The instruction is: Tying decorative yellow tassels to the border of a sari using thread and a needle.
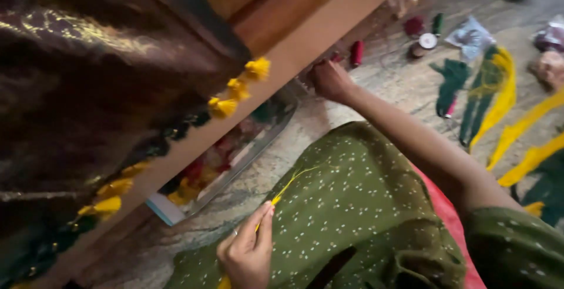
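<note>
Yellow tassels point(238, 89) finished along part of the dark fabric's point(88, 59) edge; left hand point(247, 254) pinches yellow thread point(291, 182), right hand point(329, 80) grip unclear.

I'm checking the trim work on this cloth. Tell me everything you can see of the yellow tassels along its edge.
The yellow tassels are small fluffy tufts of thread, set in a slanting row along the edge of the dark brown, gold-patterned cloth, which drapes over a wooden beam. Three sit together near the top; more show lower left, partly blurred. Dark green tufts seem to alternate between them. No hand touches them: the left hand pinches yellow thread lower down.
</note>
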